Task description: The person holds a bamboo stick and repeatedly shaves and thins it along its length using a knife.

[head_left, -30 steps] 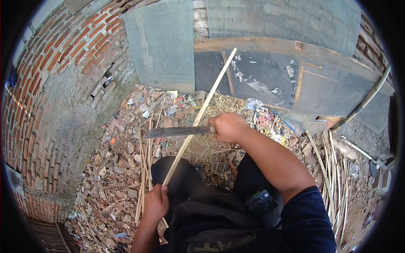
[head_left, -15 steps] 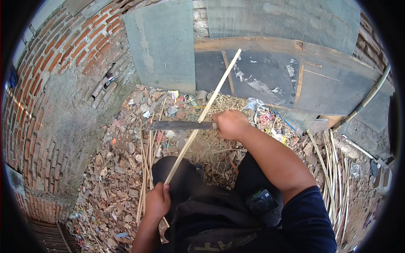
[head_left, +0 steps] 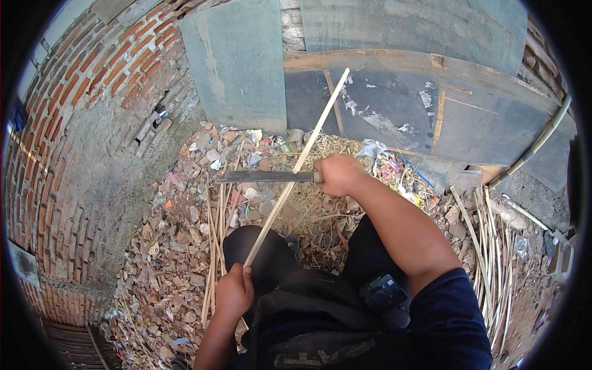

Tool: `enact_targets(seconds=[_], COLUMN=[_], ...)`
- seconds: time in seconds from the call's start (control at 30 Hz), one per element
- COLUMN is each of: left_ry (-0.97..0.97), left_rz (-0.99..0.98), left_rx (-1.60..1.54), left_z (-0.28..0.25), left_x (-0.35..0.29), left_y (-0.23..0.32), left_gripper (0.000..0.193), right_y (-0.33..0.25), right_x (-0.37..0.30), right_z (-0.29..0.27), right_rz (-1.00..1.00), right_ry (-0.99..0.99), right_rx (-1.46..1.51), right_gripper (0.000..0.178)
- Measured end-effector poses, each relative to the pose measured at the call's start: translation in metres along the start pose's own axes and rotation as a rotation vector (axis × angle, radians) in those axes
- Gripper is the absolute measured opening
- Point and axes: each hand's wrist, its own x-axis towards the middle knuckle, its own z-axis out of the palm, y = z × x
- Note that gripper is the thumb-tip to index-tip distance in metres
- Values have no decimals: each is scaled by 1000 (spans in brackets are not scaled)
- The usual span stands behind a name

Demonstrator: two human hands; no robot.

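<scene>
Two hands hold one pale strip and one knife

The left hand holds the near end of a stick, which slants away and rightward, passing just left of the right hand. A knife extends left from the right hand, across the top of the stick. Just left of the left hand, loose sticks lie on rubble; well right of the right hand lies a stick pile. Litter sits near the right hand, on its right. Beyond both hands stand panels; far left of them, a wall.
</scene>
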Motion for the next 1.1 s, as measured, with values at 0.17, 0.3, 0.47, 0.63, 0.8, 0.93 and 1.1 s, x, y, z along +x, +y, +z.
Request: enact_targets(seconds=[0.17, 0.3, 0.47, 0.63, 0.8, 0.93, 1.1], left_ry=[-16, -18, -5, 10, 33, 17, 4], left_rz=[-2, -7, -9, 22, -5, 4, 34], left_rx=[-8, -18, -13, -45, -54, -24, -53], left_z=[1, 0, 0, 5, 3, 3, 5], left_x=[-1, 1, -3, 2, -2, -3, 1], left_y=[-7, -4, -2, -8, -2, -7, -10], left_gripper=[25, 25, 25, 25, 28, 24, 24], right_y=[-4, -26, 3, 0, -13, -9, 16], right_x=[-4, -16, -2, -4, -12, -6, -1], right_z=[9, 10, 10, 7, 5, -1, 7], right_rz=[-17, -188, -86, 36, -112, -74, 68], right_ry=[27, -59, 26, 86, 51, 1, 77], right_rx=[-31, -85, -113, -51, -67, -122, -88], right_gripper=[28, 28, 27, 28, 28, 26, 26])
